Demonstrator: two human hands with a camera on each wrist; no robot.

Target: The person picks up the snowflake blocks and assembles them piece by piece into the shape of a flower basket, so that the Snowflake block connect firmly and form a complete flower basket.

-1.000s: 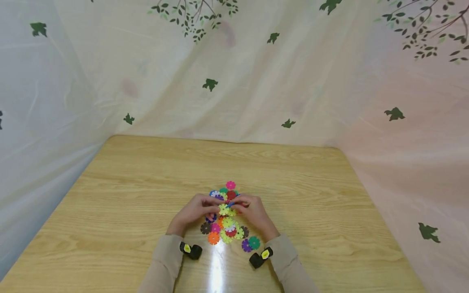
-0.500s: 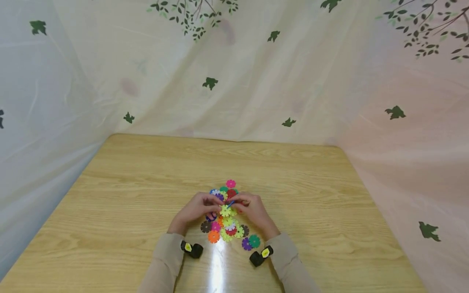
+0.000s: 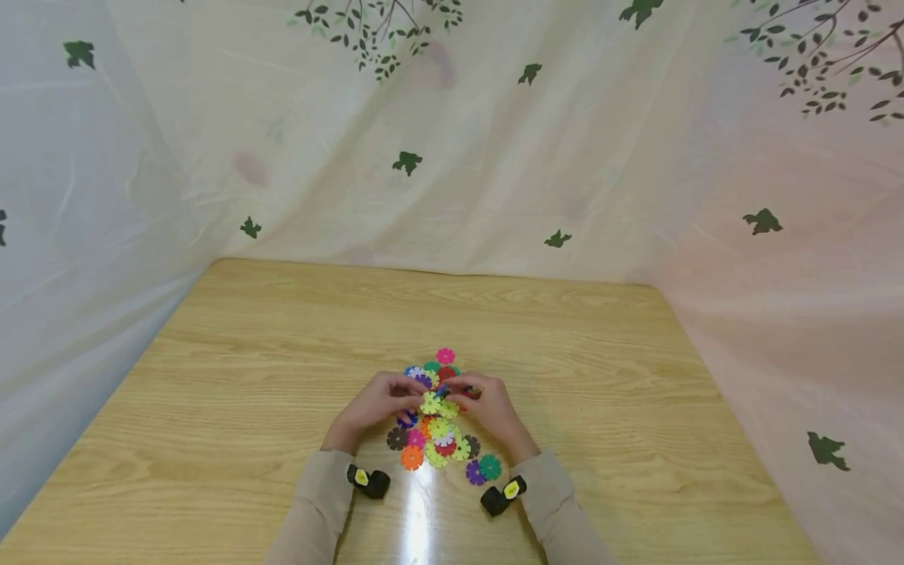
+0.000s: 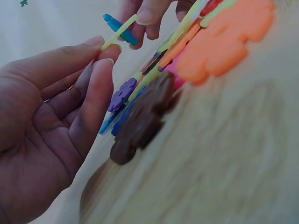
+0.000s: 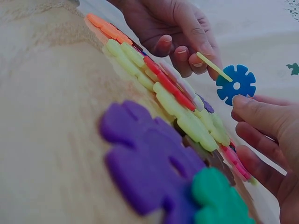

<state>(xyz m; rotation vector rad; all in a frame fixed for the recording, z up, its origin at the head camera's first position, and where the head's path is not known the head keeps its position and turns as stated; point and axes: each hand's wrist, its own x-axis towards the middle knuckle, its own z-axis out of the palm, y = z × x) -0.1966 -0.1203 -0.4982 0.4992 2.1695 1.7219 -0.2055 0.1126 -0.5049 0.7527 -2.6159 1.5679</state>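
I see left hand [image 3: 379, 403] pinching yellow notched plastic disc [image 5: 213, 65], right hand [image 3: 490, 403] pinching blue notched plastic disc [image 5: 246, 85], head-view one o'clock; crooked pressure may slip them.

blue disc [image 5: 245, 78], yellow disc [image 5: 212, 65] — smooth plastic | table [image 3: 565, 337] — glossy wood-grain | backdrop [image 3: 480, 157]: creased cloth | sleeve [image 3: 318, 490]: matt cloth

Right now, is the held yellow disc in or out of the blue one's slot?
In, it appears: in both wrist views the yellow disc crosses the blue disc. I cannot tell how firmly.
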